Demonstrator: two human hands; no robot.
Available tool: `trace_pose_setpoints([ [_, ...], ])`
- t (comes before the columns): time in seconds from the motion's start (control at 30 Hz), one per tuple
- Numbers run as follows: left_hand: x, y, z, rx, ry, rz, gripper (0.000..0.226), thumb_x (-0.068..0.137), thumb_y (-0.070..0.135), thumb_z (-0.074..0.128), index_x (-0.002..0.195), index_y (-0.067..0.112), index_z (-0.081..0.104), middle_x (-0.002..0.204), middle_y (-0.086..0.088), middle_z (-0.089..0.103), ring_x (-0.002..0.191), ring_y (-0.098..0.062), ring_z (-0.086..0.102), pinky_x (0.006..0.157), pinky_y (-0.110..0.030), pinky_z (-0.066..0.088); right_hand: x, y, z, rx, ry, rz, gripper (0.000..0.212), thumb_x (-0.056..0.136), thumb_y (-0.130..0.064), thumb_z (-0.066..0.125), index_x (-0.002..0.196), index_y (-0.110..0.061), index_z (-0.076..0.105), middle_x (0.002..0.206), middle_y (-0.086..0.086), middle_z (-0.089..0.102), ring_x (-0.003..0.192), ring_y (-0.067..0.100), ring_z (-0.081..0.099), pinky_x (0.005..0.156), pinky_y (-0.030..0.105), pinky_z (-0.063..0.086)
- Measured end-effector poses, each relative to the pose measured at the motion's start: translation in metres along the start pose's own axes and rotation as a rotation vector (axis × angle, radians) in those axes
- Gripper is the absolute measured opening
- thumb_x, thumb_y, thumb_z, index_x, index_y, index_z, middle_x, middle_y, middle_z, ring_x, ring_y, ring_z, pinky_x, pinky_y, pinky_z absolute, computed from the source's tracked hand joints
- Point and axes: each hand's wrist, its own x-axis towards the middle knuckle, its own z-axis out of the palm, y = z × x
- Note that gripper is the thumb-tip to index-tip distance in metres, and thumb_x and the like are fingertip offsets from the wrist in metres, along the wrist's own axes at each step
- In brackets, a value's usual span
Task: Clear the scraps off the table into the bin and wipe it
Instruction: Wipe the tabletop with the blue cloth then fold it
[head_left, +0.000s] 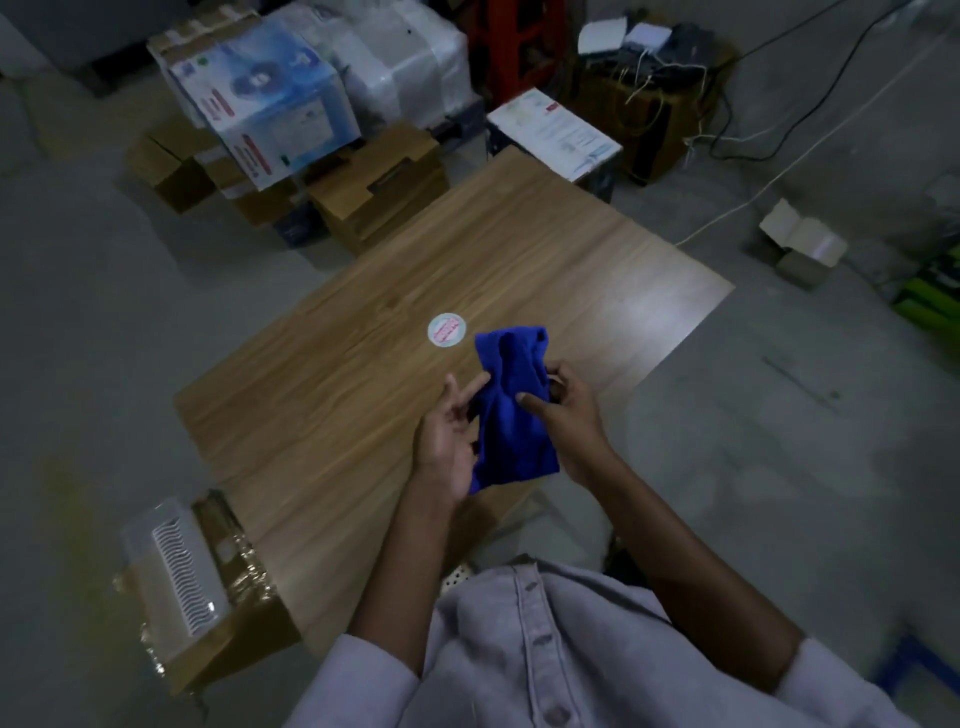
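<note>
Currently held: a blue cloth (514, 405), bunched and hanging lengthwise between both grips, above the table (322, 415).
Right grip (566, 421): pinching the cloth, with the thumb pressed on its front and the other fingers curled behind its upper right edge.
Left grip (447, 441): spread, palm up, fingers nearly straight. The fingertips touch the cloth's left side and its lower corner lies over the palm.
Just beyond the grips: a round white sticker (447, 330) lies flat on the table, near the cloth's top end but apart from it.
Far beyond the grips: brown cartons (374, 192) stand on the floor against the table's far-left edge. A blue-and-white printed box (260, 98) sits tilted on top of them. A white-topped box (553, 132) stands at the far corner.
Left of the left grip, nearer the person: an open cardboard box (234, 639) with a white slatted panel (182, 577) in it stands beside the table's near-left edge.
Right of the right grip: grey floor, with cables (753, 208) and a small open carton (802, 244) well apart.
Edges: the table's right edge passes just under the right grip. The near corner is hidden behind the person's shirt (545, 649).
Open room: wood surface stretches left of the left grip, and past the sticker to the far edges.
</note>
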Motion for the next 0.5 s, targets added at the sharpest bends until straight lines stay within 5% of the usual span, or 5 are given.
trace_pose_setpoints([
  [0.13,0.033,-0.031,0.059,-0.153,0.118,0.027,0.024,0.088,0.017,0.07,0.11,0.008,0.073,0.111,-0.01,0.075,0.101,-0.019,0.072,0.087,-0.035,0.059,0.028,-0.02,-0.074,0.213,-0.067,0.108,0.044,0.085,0.008,0.072,0.12,-0.012,0.055,0.1,0.013,0.075,0.09,0.026,0.072,0.076,0.038,0.059],
  [0.23,0.046,-0.05,0.111,-0.18,0.17,0.027,0.039,0.073,0.021,0.081,0.109,0.007,0.072,0.112,-0.011,0.071,0.103,-0.024,0.068,0.096,-0.04,0.057,0.056,-0.042,-0.131,0.218,-0.127,0.173,0.047,0.084,0.004,0.074,0.123,-0.014,0.055,0.103,0.015,0.076,0.09,0.029,0.072,0.075,0.038,0.059],
  [0.37,0.056,-0.053,0.167,-0.003,0.162,-0.006,0.037,0.097,0.046,0.06,0.112,0.016,0.075,0.114,-0.005,0.075,0.115,-0.025,0.065,0.104,-0.045,0.049,0.081,-0.058,-0.188,0.241,-0.168,0.213,0.046,0.082,-0.001,0.074,0.123,-0.016,0.059,0.106,0.012,0.076,0.098,0.034,0.07,0.074,0.039,0.057],
  [0.5,0.057,-0.053,0.197,-0.033,0.027,-0.078,0.022,0.087,0.019,0.065,0.102,0.011,0.079,0.107,-0.009,0.076,0.101,-0.025,0.071,0.087,-0.035,0.059,0.098,-0.069,-0.228,0.465,-0.375,0.271,0.044,0.081,-0.011,0.07,0.124,-0.016,0.062,0.12,0.013,0.069,0.107,0.034,0.066,0.085,0.045,0.054],
])
